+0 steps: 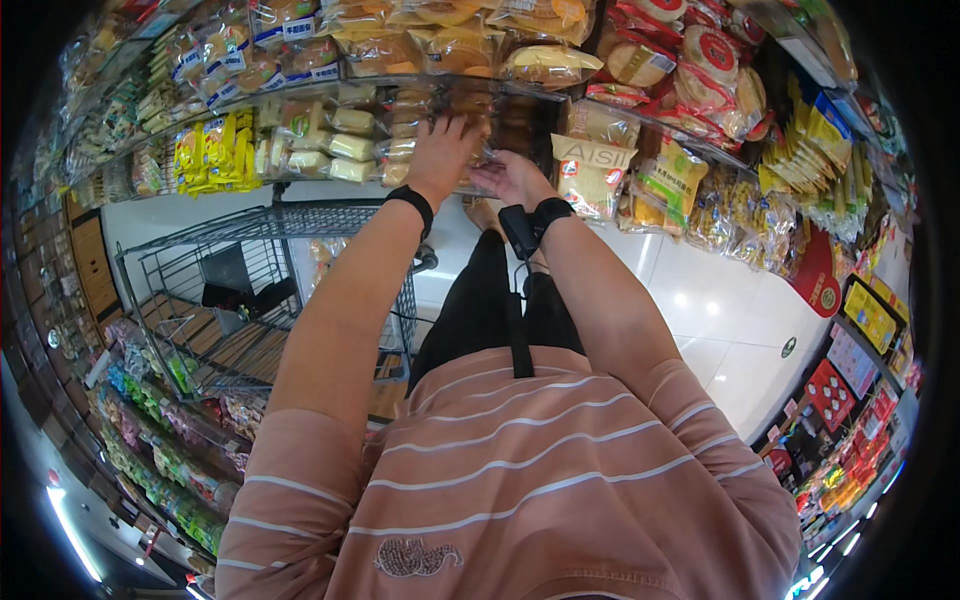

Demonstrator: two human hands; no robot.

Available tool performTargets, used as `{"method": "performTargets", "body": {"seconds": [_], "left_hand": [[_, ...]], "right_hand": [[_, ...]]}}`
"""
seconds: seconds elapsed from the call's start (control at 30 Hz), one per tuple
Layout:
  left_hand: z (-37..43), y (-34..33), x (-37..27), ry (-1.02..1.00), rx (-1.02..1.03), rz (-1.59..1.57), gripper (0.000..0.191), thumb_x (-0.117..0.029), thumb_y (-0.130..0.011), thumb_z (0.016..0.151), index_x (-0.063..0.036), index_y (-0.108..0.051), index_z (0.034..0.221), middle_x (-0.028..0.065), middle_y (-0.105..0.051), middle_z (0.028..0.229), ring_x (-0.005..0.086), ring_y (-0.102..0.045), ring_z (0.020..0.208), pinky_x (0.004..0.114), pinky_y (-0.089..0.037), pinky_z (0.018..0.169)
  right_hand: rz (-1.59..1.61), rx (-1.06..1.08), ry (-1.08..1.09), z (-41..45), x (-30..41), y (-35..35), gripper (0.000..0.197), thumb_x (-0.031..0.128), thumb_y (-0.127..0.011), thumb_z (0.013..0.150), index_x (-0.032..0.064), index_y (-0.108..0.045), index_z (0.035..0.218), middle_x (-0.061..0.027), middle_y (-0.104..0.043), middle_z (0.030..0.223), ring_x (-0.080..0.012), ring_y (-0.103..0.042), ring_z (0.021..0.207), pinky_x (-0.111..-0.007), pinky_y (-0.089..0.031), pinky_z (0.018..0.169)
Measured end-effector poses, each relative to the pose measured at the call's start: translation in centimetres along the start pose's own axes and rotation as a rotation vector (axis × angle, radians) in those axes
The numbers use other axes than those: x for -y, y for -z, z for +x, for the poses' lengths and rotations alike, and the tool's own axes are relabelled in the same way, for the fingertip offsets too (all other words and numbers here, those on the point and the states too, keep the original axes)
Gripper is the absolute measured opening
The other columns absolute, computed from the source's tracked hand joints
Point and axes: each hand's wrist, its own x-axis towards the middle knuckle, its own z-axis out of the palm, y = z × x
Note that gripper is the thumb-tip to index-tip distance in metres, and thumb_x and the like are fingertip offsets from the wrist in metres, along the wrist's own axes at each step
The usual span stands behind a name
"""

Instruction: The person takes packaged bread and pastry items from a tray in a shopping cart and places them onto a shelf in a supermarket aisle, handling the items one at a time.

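My left hand point(442, 155) reaches over the lower bread shelf, back up, its fingers lying across clear-wrapped brown buns point(470, 105). Close beside it, my right hand point(516, 180) is turned partly palm up at the shelf front, fingertips by the edge of the same row of buns. Whether either hand grips a package is hidden by the fingers. Left of the hands are packs of pale wrapped rolls point(350, 147) and golden buns point(402, 148). To the right is a dark gap in the shelf point(523, 124), then a bag of sliced bread point(590, 178).
A wire shopping cart point(330, 217) stands to my left, with a dark object point(229, 281) in it. Above the hands runs an upper shelf edge point(450, 81) loaded with packaged bread point(457, 49). Yellow snack packs point(216, 154) lie farther left. White floor tiles point(697, 300) extend to the right.
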Motion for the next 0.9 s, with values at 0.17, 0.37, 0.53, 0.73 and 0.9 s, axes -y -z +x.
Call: {"method": "performTargets", "body": {"seconds": [0.17, 0.37, 0.53, 0.73, 0.9], "left_hand": [[-1.4, 0.6, -0.1, 0.054, -0.1, -0.043, 0.069, -0.012, -0.073, 0.077, -0.0149, -0.049, 0.142, 0.0105, -0.053, 0.133, 0.0304, -0.048, 0.127, 0.049, -0.035, 0.105], [-6.3, 5.0, -1.9, 0.248, -0.218, -0.253, 0.064, -0.016, -0.075, 0.079, -0.0083, -0.05, 0.137, 0.0159, -0.056, 0.128, 0.0354, -0.053, 0.121, 0.049, -0.041, 0.101], [-12.2, 6.8, -4.3, 0.426, -0.22, -0.361, 0.058, -0.017, -0.075, 0.081, -0.0058, -0.052, 0.133, 0.0178, -0.06, 0.12, 0.0384, -0.057, 0.11, 0.048, -0.043, 0.095], [-20.1, 7.9, -8.0, 0.715, -0.334, -0.999, 0.036, -0.025, -0.07, 0.093, 0.0003, -0.062, 0.118, 0.0119, -0.071, 0.093, 0.0196, -0.067, 0.085, 0.031, -0.052, 0.077], [-26.1, 10.3, -11.9, 0.899, -0.249, -1.132, 0.032, -0.029, -0.068, 0.094, -0.0005, -0.065, 0.109, 0.0062, -0.068, 0.087, 0.0142, -0.062, 0.081, 0.028, -0.05, 0.074]], "right_hand": [[-0.017, 0.08, 0.003, -0.7, -0.3, 0.7, 0.027, 0.012, -0.047, 0.101, -0.0102, -0.049, 0.118, -0.0281, -0.055, 0.124, -0.0431, -0.056, 0.122, -0.051, -0.048, 0.108], [-0.11, 0.116, 0.047, -2.0, -0.5, 1.9, 0.028, 0.01, -0.043, 0.103, -0.0118, -0.048, 0.118, -0.0318, -0.053, 0.13, -0.0438, -0.055, 0.125, -0.051, -0.048, 0.108], [-0.137, 0.1, -0.009, -4.3, 0.2, 2.1, 0.031, 0.01, -0.047, 0.099, -0.0146, -0.045, 0.118, -0.0345, -0.054, 0.126, -0.0462, -0.058, 0.119, -0.051, -0.05, 0.105], [-0.355, 0.259, -0.043, -10.7, 0.5, 0.9, 0.028, 0.013, -0.046, 0.102, -0.012, -0.049, 0.114, -0.031, -0.059, 0.124, -0.0402, -0.061, 0.117, -0.048, -0.052, 0.104], [-0.449, 0.377, -0.13, -16.0, -0.2, 0.9, 0.027, 0.017, -0.048, 0.104, -0.0077, -0.053, 0.114, -0.0265, -0.062, 0.12, -0.0354, -0.064, 0.113, -0.045, -0.054, 0.103]]}}
